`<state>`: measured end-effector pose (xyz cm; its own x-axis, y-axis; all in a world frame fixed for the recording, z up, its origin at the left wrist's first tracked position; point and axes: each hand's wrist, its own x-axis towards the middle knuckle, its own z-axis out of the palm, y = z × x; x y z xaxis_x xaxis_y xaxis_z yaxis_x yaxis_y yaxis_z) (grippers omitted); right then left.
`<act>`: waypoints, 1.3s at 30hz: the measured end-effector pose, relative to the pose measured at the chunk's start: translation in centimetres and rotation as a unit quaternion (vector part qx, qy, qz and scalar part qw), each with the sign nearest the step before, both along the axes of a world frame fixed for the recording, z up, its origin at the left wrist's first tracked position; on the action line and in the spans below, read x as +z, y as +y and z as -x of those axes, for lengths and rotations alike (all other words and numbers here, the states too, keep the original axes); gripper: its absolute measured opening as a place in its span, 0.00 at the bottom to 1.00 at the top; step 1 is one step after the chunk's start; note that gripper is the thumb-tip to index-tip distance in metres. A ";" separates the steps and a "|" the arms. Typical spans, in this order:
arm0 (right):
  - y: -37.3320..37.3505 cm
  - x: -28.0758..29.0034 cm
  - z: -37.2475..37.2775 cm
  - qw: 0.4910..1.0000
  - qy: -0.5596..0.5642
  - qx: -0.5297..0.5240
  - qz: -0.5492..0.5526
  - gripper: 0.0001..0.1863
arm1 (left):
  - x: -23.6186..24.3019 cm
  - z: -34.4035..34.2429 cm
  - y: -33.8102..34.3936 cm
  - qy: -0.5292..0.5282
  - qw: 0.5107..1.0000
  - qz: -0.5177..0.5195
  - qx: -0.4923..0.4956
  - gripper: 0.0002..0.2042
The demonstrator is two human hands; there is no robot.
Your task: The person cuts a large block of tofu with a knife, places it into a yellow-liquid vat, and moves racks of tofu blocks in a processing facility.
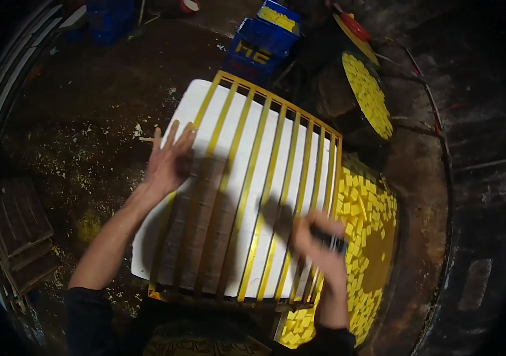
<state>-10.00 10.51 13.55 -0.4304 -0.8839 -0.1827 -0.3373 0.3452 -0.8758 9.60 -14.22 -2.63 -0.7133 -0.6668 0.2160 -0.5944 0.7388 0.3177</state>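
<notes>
Left hand point(168, 160) spread flat, steadying the yellow slatted frame point(253, 190) on the white slab point(229, 130) | right hand point(318, 246) closed around a dark knife point(331, 240) at the frame's right slots | step: likely cutting along slats | next: keep blade straight, frame pinned | yellow cubes point(365, 213) heaped right

slatted frame point(253, 178) on slab point(189, 104) | tub of cubes point(368, 213) right | crates point(262, 44) behind

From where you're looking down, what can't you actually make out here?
- Dark tool in the right hand: blurred, fingers cover it.
- White slab under the yellow slatted frame: near end in shadow.
- Blue crates: contents mostly cut off, too small.
- Left hand lies flat on the frame.
</notes>
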 end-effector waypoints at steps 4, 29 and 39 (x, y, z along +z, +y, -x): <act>-17.5 -3.2 9.4 0.923 0.308 0.022 0.229 0.10 | -0.8 0.2 -0.3 -0.020 1.000 0.020 0.000 0.28; -22.8 -5.6 10.8 0.883 0.436 -0.011 0.175 0.10 | -1.6 2.4 0.7 0.121 0.988 0.096 0.015 0.22; 4.3 -3.2 -11.9 0.955 -0.218 -0.072 -0.188 0.08 | -1.1 0.9 -0.1 0.106 0.993 0.041 0.014 0.24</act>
<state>1.90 14.82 10.40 -0.3532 -0.6588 -0.6643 0.1053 0.6775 -0.7279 8.75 -14.37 -3.73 -0.6283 -0.6592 0.4131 -0.5407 0.7518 0.3774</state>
